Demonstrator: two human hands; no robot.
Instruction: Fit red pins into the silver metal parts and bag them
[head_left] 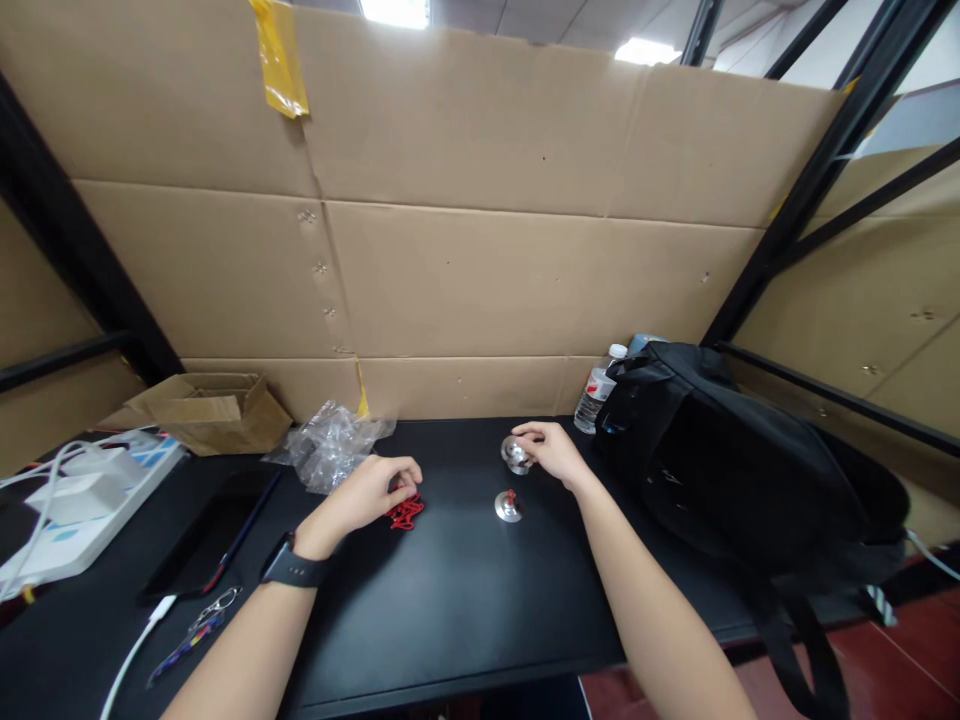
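Observation:
My left hand (381, 488) is at the middle of the black desk, its fingers curled over a bunched red cord (407, 513). The fingertips come together at the cord's upper edge, and part of it is hidden behind them. My right hand (553, 450) pinches the right side of a shiny, round silver metal piece (515, 455), which looks like a small cymbal. Just in front of it, a second silver disc (508, 511) with a raised middle lies on the desk. A bit of red cord (511, 495) shows at its top.
A black backpack (720, 460) and a water bottle (598, 390) stand on the right. To the left are crumpled clear plastic (330, 445), a cardboard box (214, 410), a phone (210, 535), a keychain (191, 640) and a power strip (90, 510) with cables. Cardboard panels (480, 280) rise behind the desk.

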